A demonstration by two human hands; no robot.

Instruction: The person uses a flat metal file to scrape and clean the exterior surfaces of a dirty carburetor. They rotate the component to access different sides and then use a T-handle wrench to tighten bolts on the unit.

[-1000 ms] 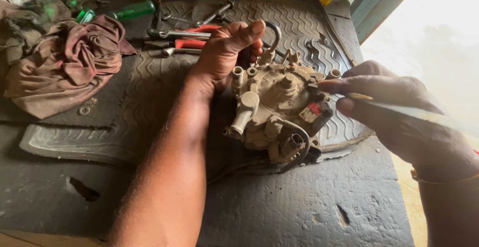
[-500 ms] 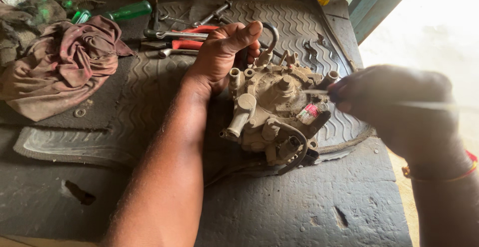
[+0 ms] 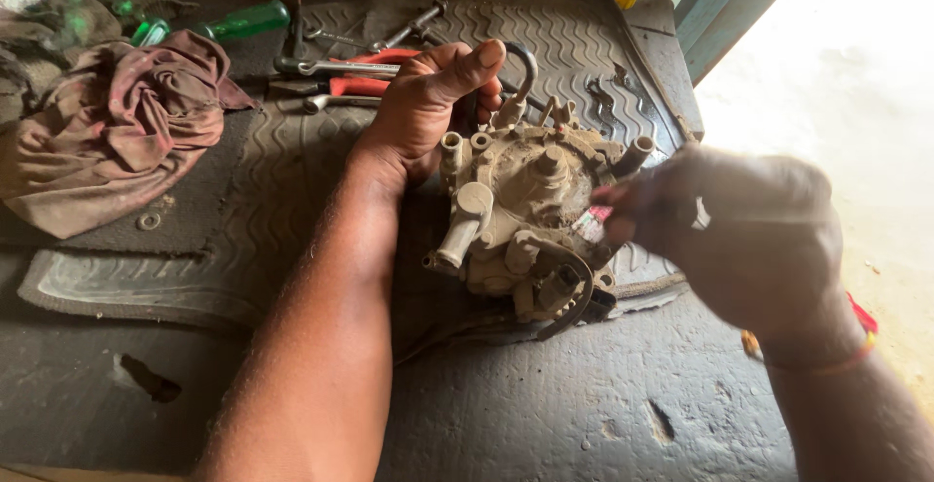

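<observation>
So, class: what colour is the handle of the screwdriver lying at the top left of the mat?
Translucent green handle, clearest in the head view.

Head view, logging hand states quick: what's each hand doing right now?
Left hand: closed around the top edge of the dirty metal pump housing.
Right hand: curled at the housing's right side, blurred; grip cannot be told.

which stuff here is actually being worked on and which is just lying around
In hand:
- dirty metal pump housing, gripped at its top by the left hand; the blurred right hand is at its right side

Lying about:
- reddish rag
- green-handled screwdriver
- red-handled pliers
- washer
</observation>
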